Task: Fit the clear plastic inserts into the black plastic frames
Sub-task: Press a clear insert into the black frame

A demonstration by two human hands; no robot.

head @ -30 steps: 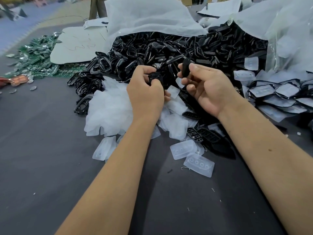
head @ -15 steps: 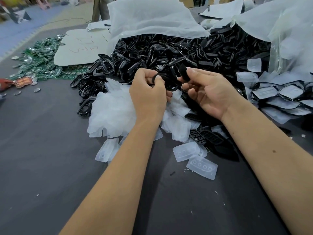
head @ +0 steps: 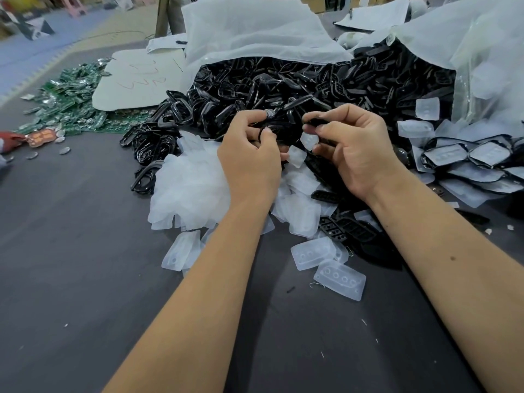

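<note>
Over the near edge of the heap of black frames (head: 297, 83), both hands work close together at mid-table. Left hand (head: 249, 157) has fingers curled shut on a black frame (head: 272, 129), pinched between thumb and fingertips; most of it is hidden by the hand, so its orientation is unclear. Right hand (head: 354, 148) is closed too: upper fingers and thumb hold a second dark piece (head: 317, 121), and a clear insert (head: 309, 140) sits against the right thumb tip, just below that dark piece. Whether the insert is truly pinched or just resting there, cannot tell. Another clear insert (head: 296, 156) shows just below, between the two hands; held or loose, unclear. Key relation: the insert lies right of the left hand's frame, near but apart, a narrow gap between them; right hand is the nearer one to it. Its long axis can't be read, too little shows. Judgement: next move looks like bringing the insert leftward into the frame opening, needing the frame turned open-side toward the right hand. Loose clear inserts (head: 187, 191) pile below on the dark table (head: 71, 265); finished pieces (head: 467, 163) lie far right.
</note>
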